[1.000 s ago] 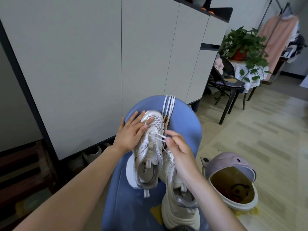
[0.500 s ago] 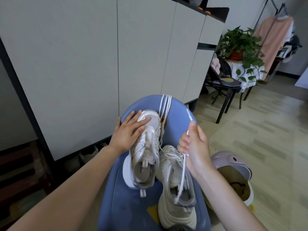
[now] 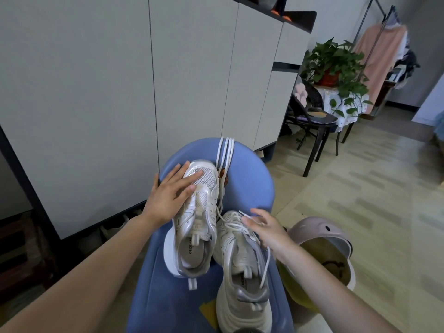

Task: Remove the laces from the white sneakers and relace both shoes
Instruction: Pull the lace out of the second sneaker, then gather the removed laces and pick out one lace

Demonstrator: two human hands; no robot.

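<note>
Fingers of the left hand [image 3: 168,198] lie flat on the unlaced sneaker [image 3: 194,219]; right hand [image 3: 266,230] hovers loose-fingered over the laced sneaker's [image 3: 242,272] lace [image 3: 264,267], which could snag if tugged

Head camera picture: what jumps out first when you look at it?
Two white sneakers lie side by side on a blue seat in the middle. The left hand rests flat on the toe of the left shoe, and the right hand hovers open over the laces of the other. Loose white laces drape over the seat's far edge.
</note>
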